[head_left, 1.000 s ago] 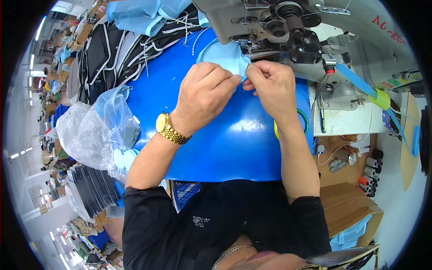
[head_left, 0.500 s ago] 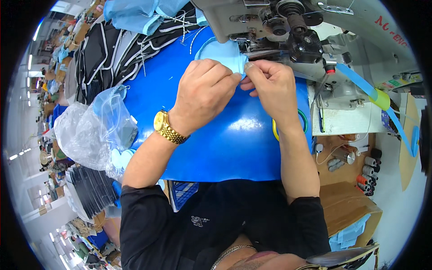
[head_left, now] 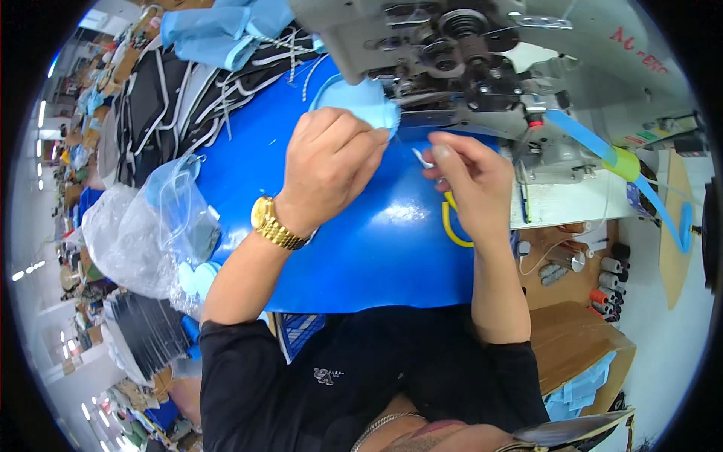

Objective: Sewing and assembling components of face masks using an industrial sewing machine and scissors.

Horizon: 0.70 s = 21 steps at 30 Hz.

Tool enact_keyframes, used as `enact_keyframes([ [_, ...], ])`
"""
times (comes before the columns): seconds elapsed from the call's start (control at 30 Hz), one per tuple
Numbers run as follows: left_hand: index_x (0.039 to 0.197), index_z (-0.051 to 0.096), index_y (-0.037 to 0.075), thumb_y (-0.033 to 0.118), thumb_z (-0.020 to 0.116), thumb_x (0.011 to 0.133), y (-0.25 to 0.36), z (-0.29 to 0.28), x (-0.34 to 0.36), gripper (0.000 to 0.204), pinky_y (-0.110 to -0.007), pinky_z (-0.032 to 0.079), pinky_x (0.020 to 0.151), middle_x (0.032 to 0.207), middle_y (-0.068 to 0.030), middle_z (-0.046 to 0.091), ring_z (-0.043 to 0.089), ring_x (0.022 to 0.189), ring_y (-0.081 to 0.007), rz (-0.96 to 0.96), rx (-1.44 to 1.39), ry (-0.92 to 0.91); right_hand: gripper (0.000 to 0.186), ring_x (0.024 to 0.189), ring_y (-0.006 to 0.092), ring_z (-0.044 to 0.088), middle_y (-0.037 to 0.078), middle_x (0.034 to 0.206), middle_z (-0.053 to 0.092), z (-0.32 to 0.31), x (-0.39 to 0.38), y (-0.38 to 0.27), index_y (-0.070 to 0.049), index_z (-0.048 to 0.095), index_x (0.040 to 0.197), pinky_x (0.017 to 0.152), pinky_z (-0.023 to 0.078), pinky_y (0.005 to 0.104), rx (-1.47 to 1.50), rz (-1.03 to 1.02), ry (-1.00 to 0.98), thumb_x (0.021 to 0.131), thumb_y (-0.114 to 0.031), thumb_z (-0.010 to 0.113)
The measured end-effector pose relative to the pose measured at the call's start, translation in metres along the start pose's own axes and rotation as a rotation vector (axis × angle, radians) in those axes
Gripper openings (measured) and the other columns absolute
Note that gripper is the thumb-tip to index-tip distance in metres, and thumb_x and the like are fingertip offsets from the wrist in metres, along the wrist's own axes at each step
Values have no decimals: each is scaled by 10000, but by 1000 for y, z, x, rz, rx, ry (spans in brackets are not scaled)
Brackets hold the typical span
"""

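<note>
My left hand (head_left: 330,167), with a gold watch on its wrist, pinches the near edge of a light blue fabric piece (head_left: 354,99). The piece has a rounded outline and lies beside the sewing machine's needle area (head_left: 422,87). To the right, my right hand (head_left: 471,177) is curled around a pair of scissors (head_left: 454,230). A pale blade tip shows past the fingertips and a yellow handle loop below them; the palm hides the rest.
Black panels with white edging (head_left: 169,105) and blue mesh fabric (head_left: 218,34) lie at the far left. Nearer is a clear plastic bag (head_left: 128,233). Blue tape (head_left: 584,135) runs through a yellow guide at the right. Thread spools (head_left: 606,286) stand below the white machine bed (head_left: 572,200).
My right hand has let go of the blue fabric and moved right and nearer, onto the scissors. The left hand keeps its pinch on the fabric, which sits slightly clear of the machine.
</note>
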<state>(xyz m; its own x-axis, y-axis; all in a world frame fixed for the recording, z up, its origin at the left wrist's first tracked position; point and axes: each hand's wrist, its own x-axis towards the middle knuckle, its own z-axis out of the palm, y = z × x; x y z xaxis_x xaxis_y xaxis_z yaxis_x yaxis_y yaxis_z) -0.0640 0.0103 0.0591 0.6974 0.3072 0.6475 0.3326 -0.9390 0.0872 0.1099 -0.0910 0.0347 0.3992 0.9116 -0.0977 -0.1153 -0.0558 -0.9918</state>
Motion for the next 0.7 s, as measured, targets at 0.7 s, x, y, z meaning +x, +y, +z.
enact_keyframes([
  [0.7, 949, 678, 76, 74, 740, 714, 1, -2, 5, 243, -370, 451, 848, 1000, -42, 665, 607, 992, -257, -47, 99, -16, 332, 848, 133, 672, 96, 1029, 679, 26, -3, 27, -9, 590, 1213, 651, 531, 237, 253, -33, -151, 896, -97, 633],
])
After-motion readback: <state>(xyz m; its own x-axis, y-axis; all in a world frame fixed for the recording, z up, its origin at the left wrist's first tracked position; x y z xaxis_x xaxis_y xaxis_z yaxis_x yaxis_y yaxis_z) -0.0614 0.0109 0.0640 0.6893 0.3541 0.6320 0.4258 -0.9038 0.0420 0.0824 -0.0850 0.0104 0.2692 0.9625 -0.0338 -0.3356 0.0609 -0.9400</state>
